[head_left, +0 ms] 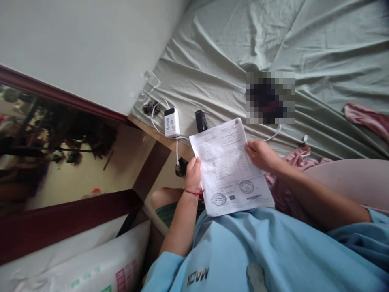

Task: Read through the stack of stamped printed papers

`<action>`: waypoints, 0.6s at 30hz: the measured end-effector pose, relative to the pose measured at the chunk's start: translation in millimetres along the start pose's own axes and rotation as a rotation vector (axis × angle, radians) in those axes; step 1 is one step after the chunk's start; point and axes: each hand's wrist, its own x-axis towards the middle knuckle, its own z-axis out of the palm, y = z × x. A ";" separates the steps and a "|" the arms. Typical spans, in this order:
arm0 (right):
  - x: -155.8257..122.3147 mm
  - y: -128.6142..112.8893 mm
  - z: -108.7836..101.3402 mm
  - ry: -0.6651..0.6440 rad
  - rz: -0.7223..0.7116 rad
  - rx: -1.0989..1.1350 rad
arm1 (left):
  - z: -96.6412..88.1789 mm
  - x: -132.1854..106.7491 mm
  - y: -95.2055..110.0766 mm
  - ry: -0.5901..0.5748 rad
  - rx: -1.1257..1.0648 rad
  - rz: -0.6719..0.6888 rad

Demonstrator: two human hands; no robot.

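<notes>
A printed paper sheet [225, 174] with lines of small text, two round stamps and a barcode rests against my blue shirt, tilted toward me. My left hand [194, 174], with a red string at the wrist, pinches its left edge. On the opposite edge, my right hand [263, 154] grips the paper between thumb and fingers. Just beyond the top of the sheet lies a black oblong object [201, 121] whose kind I cannot make out. The small print is too blurred to read.
Wrinkled pale green bedding [225, 52] spreads ahead. A white box-shaped device [172, 122] with cables sits at the wooden edge, near a clear cup [151, 79]. A pixelated dark patch [269, 99] lies right. White sacks [100, 259] stand at lower left; pink cloth [299, 156] lies by my right arm.
</notes>
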 end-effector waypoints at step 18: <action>3.9 5.5 -4.9 0.021 0.085 0.086 | -0.3 7.8 1.1 0.011 0.134 -0.015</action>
